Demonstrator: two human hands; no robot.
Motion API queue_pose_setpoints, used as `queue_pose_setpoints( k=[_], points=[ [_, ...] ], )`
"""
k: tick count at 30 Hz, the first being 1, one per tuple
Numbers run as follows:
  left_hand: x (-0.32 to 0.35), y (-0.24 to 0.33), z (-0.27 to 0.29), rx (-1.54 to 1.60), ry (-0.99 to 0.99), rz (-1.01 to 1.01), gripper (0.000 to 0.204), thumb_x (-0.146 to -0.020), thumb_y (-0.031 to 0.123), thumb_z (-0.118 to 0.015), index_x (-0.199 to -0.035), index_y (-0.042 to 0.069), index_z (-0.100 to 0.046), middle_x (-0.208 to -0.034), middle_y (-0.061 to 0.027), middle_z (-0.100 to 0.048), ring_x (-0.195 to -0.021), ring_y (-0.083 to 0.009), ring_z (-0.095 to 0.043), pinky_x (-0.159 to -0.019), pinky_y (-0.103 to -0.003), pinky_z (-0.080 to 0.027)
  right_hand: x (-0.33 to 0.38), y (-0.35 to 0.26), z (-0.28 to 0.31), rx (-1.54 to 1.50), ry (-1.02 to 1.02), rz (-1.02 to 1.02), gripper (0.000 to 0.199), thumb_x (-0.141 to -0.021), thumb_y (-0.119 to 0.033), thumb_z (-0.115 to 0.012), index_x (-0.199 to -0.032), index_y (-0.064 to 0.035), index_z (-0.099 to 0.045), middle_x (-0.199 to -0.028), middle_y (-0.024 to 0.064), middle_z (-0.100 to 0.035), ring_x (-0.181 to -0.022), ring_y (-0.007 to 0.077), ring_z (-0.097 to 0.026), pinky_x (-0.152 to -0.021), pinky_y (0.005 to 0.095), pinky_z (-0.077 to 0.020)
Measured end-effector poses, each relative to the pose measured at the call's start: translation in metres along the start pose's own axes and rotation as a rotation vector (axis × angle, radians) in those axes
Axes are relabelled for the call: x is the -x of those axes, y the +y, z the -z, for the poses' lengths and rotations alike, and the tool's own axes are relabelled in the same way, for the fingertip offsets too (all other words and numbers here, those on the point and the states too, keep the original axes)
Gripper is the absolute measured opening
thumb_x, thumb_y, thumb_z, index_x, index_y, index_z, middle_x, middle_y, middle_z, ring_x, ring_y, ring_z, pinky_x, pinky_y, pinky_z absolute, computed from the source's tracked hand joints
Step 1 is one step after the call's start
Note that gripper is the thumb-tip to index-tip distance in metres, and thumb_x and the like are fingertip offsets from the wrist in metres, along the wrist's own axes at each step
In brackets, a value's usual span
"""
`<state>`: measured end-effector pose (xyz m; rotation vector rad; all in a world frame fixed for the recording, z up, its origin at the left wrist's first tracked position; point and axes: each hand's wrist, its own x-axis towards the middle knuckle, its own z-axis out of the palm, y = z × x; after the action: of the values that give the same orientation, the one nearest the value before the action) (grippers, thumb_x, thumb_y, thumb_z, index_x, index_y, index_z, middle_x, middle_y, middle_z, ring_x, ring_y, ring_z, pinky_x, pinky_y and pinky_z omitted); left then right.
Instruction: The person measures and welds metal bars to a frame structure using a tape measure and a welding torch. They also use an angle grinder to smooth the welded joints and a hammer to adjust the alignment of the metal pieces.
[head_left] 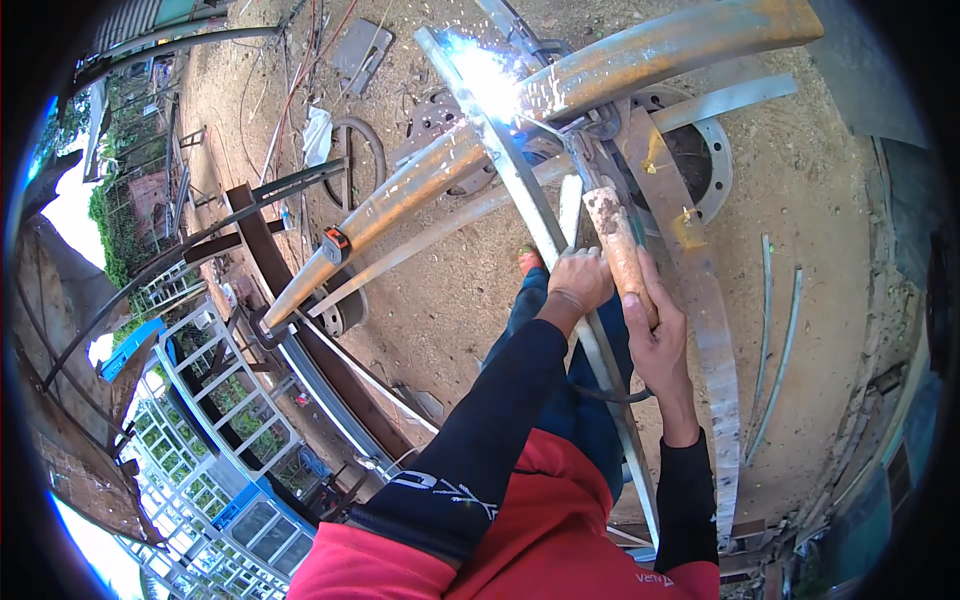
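My left hand [583, 280] is closed around a long straight grey metal tube [530, 200], which slants from the upper middle down past my legs. My right hand [657, 340] wraps the worn brown handle of a welding electrode holder [612, 225]. From its head a thin rod reaches toward the tube's upper part. A bright blue-white arc with flying sparks burns there, where the tube crosses a thick, rusty curved pipe [400, 200]. The glare hides the joint itself. An orange and black tape measure [336, 243] sits on the curved pipe.
Below the pipe lie round wheel rims [715, 165] on bare dirt. A long flat metal strip [700, 290] runs down the right side, with two thin curved bars [770, 375] farther right. A brown steel beam [270, 250] and a blue-and-white metal frame [215, 390] stand left.
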<state>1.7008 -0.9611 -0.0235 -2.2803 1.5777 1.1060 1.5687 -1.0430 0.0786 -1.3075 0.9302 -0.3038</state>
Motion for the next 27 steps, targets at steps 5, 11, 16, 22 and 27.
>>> queue_pose_setpoints(
  k=[5,11,16,22,27],
  points=[
    [0.000,-0.002,-0.007,0.019,0.061,-0.008,0.021,-0.084,0.023,-0.055,-0.091,0.006,-0.065,-0.087,-0.0129,-0.069,-0.082,-0.0292,-0.069,-0.083,-0.041,-0.050,0.000,0.005,0.006,-0.126,-0.001,-0.155,0.053,-0.097,-0.019,-0.053,-0.142,0.0062,-0.042,-0.134,0.0267,-0.055,-0.125,0.0289,-0.054,-0.102,0.0346,-0.0421],
    [0.000,-0.004,-0.011,0.005,0.047,-0.013,0.022,-0.083,0.024,-0.057,-0.093,0.006,-0.065,-0.088,-0.0125,-0.068,-0.082,-0.0284,-0.069,-0.080,-0.041,-0.050,0.001,0.011,0.004,-0.171,0.003,-0.211,0.054,-0.097,-0.021,-0.053,-0.142,0.0060,-0.042,-0.134,0.0268,-0.055,-0.124,0.0274,-0.054,-0.102,0.0338,-0.0417],
    [-0.002,-0.007,-0.016,-0.041,0.032,-0.042,0.026,-0.082,0.030,-0.059,-0.094,0.009,-0.066,-0.088,-0.0114,-0.069,-0.081,-0.0272,-0.069,-0.079,-0.040,-0.050,0.008,0.030,-0.006,-0.070,0.019,-0.090,0.056,-0.097,-0.024,-0.053,-0.142,0.0067,-0.041,-0.131,0.0274,-0.056,-0.123,0.0305,-0.056,-0.100,0.0348,-0.0441],
    [-0.003,-0.007,-0.009,0.000,0.000,-0.004,0.027,-0.078,0.036,-0.061,-0.089,0.013,-0.069,-0.089,-0.0102,-0.071,-0.083,-0.0251,-0.070,-0.084,-0.039,-0.050,0.013,0.034,-0.026,0.009,0.102,0.129,0.054,-0.097,-0.020,-0.053,-0.142,0.0079,-0.041,-0.121,0.0288,-0.062,-0.107,0.0311,-0.066,-0.087,0.0355,-0.0517],
    [-0.006,-0.009,-0.011,-0.085,-0.077,-0.037,0.028,-0.076,0.035,-0.062,-0.090,0.011,-0.069,-0.089,-0.0096,-0.071,-0.084,-0.0261,-0.070,-0.081,-0.038,-0.052,0.025,0.040,-0.033,0.006,0.191,0.173,0.053,-0.096,-0.017,-0.054,-0.141,0.0081,-0.042,-0.102,0.0243,-0.068,-0.079,0.0200,-0.067,-0.067,0.0316,-0.0522]
  ],
)
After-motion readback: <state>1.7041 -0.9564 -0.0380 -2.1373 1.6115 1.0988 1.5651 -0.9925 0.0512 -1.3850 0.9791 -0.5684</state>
